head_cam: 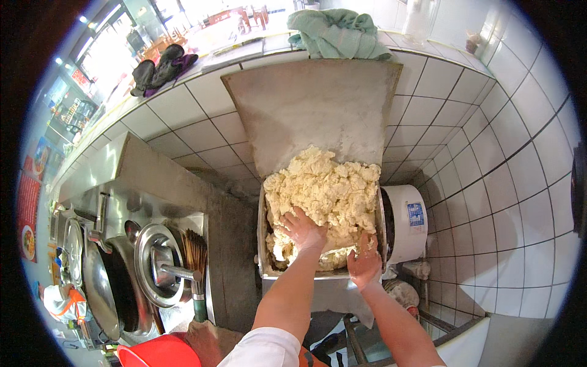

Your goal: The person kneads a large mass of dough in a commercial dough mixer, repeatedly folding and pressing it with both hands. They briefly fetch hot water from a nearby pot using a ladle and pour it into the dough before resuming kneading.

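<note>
A large mass of rough, crumbly pale dough fills a rectangular metal mixer tub in front of me. My left hand presses on the dough with its fingers spread, left of the middle. At the tub's near right corner, my right hand has its fingers touching the dough's edge, the thumb apart from them. Neither hand is closed round anything. Behind the dough the tub's flat metal lid stands raised against the tiled wall.
A white bucket stands right of the tub. To the left, a metal sink holds steel basins, a ladle and a bamboo brush. A red plastic basin is lower left. A green towel lies on the ledge.
</note>
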Action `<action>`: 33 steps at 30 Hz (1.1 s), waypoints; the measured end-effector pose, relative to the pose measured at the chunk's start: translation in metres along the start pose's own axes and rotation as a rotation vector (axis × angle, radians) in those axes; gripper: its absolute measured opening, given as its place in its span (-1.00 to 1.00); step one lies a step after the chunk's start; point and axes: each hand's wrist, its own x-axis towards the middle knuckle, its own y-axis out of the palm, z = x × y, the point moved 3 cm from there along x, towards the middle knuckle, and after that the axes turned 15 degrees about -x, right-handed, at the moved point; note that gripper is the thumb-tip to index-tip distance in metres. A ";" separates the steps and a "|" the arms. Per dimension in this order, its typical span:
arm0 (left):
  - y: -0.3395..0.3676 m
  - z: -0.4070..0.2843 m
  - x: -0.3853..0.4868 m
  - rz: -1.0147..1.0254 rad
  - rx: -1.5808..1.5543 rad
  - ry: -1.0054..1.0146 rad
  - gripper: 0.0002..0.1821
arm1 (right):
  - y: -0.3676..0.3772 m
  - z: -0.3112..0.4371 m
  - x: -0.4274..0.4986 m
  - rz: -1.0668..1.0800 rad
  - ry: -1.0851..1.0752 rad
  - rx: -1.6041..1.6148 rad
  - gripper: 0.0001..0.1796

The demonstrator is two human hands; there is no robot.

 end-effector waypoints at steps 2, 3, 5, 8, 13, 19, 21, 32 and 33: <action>0.002 0.002 0.000 -0.012 -0.045 0.061 0.27 | -0.005 0.001 -0.001 -0.030 -0.017 -0.018 -0.25; 0.002 0.005 0.001 -0.012 -0.068 0.088 0.27 | -0.007 0.002 -0.002 -0.076 -0.044 -0.012 -0.28; 0.004 0.010 0.003 -0.012 -0.106 0.129 0.29 | -0.010 0.003 -0.001 -0.127 -0.062 -0.010 -0.33; 0.008 0.021 0.006 -0.030 -0.166 0.195 0.31 | -0.011 0.004 -0.001 -0.212 -0.114 0.036 -0.38; 0.005 0.039 0.011 0.054 -0.155 0.207 0.29 | -0.001 0.001 -0.002 -0.183 -0.111 0.004 -0.43; -0.018 0.058 -0.004 0.158 -0.155 0.285 0.13 | -0.001 0.004 -0.003 -0.276 -0.093 -0.030 -0.48; -0.021 0.066 -0.013 0.204 -0.220 0.246 0.11 | -0.004 0.005 -0.005 -0.405 -0.148 -0.025 -0.47; -0.068 0.108 -0.054 0.237 -0.159 0.207 0.17 | -0.014 0.001 -0.005 -0.184 -0.043 0.036 -0.32; -0.070 0.109 -0.063 0.184 -0.238 0.278 0.20 | -0.013 0.001 -0.004 -0.063 0.004 0.048 -0.31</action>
